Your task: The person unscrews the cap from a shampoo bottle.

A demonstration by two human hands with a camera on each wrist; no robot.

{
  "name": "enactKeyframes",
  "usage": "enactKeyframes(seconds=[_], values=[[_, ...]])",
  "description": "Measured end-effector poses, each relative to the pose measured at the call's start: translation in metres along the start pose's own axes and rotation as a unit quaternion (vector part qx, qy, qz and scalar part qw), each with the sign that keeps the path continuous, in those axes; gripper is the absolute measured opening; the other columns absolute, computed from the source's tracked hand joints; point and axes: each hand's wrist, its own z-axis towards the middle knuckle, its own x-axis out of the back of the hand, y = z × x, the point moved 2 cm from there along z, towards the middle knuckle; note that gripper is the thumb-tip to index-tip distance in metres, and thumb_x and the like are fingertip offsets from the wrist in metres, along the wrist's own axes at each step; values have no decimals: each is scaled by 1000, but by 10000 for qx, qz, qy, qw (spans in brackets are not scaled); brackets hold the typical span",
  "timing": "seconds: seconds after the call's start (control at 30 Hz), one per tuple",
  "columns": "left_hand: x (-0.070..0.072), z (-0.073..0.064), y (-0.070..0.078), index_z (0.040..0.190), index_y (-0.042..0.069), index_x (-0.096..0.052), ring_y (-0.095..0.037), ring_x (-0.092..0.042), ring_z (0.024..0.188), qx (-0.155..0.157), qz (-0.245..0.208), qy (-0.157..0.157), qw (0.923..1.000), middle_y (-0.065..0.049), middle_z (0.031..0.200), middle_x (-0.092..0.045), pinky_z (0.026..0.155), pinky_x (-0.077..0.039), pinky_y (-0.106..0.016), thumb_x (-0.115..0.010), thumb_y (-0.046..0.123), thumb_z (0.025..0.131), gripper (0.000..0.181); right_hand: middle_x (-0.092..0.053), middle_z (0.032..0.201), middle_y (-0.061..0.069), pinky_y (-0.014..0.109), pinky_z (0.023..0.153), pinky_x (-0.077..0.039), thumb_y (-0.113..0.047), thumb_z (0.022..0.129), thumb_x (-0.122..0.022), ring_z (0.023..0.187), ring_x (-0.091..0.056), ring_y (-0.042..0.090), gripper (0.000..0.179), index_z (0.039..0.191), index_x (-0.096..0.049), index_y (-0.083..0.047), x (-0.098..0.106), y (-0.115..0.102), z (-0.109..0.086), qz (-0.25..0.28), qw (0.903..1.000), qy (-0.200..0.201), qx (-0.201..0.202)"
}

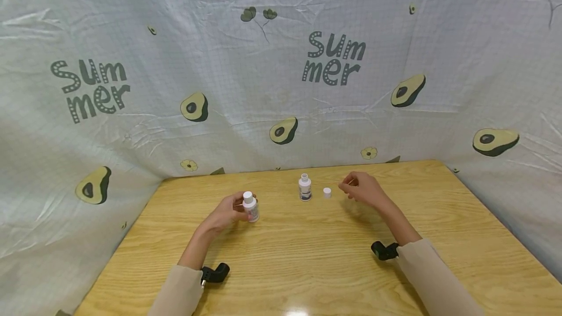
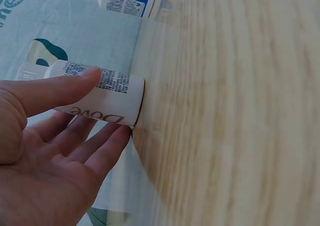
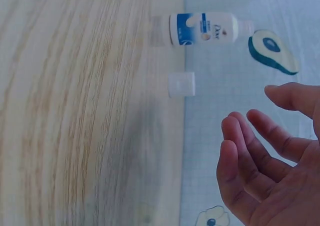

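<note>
In the head view my left hand [image 1: 226, 213] grips a small white bottle [image 1: 251, 211] with its white cap on. The left wrist view shows the thumb on one side of this Dove bottle [image 2: 110, 98] and the fingers on the other; it is upright, its base at the tabletop. An uncapped white and blue Dove bottle [image 1: 305, 191] stands farther right. Beside it a loose white cap [image 1: 327, 193] sits on the table. Just right of that cap hovers my right hand [image 1: 363, 190], its fingers loosely bent and holding nothing; the right wrist view shows a gap between hand [image 3: 270, 171] and cap [image 3: 181, 84].
A wooden table [image 1: 281, 257] spreads beneath both hands. Behind it hangs a pale cloth [image 1: 246, 72] printed with avocados and lettering, which also runs along the left and right sides. Each wrist carries a black camera mount [image 1: 215, 273].
</note>
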Motion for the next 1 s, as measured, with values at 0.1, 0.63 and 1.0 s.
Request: enactKeyframes(seconds=[0.1, 0.63, 1.0], values=[[0, -1, 0, 143, -11, -51, -34, -60, 124, -68, 132, -27, 9999, -29, 141, -58, 104, -50, -45, -71, -5, 90, 56, -73, 102, 21, 32, 67, -55, -25, 102, -65, 83, -72, 30, 26, 112, -68, -1, 2, -5, -7, 14, 9998, -21, 174], [-3, 0, 1, 147, -11, -47, -49, -49, 140, -165, 250, -192, 9994, -31, 147, -53, 111, -47, -54, -66, -6, 96, 55, -72, 104, 19, 32, 71, -56, -23, 102, -66, 85, -69, 32, 25, 115, -68, -2, 1, -12, -27, 87, 9950, -583, 803], [-18, 0, 13, 151, -5, -45, -45, -49, 140, -151, 377, -156, 9991, -26, 150, -51, 115, -41, -57, -65, 1, 99, 57, -72, 101, 18, 29, 66, -54, -23, 103, -65, 82, -69, 29, 28, 116, -66, 2, -4, -13, -27, 110, 9907, -862, 1045]])
